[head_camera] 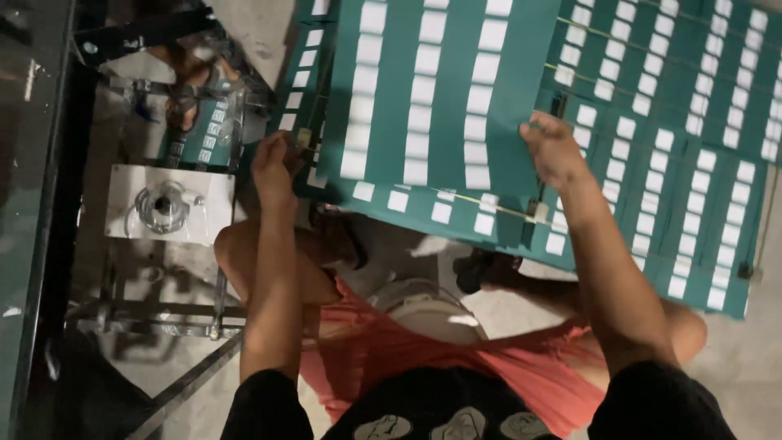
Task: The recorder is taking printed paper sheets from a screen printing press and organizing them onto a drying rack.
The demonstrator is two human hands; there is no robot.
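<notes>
Left of the green card sheet, a metal machine frame is seen. The sheet's lower left corner is pinched by the closed left hand. Its lower right edge is gripped by the curled right hand, above more green sheets.

I am looking at a small workshop or production floor. Large green sheets carrying rows of white labels are lying over bare concrete floor, beside a metal-framed machine.
</notes>
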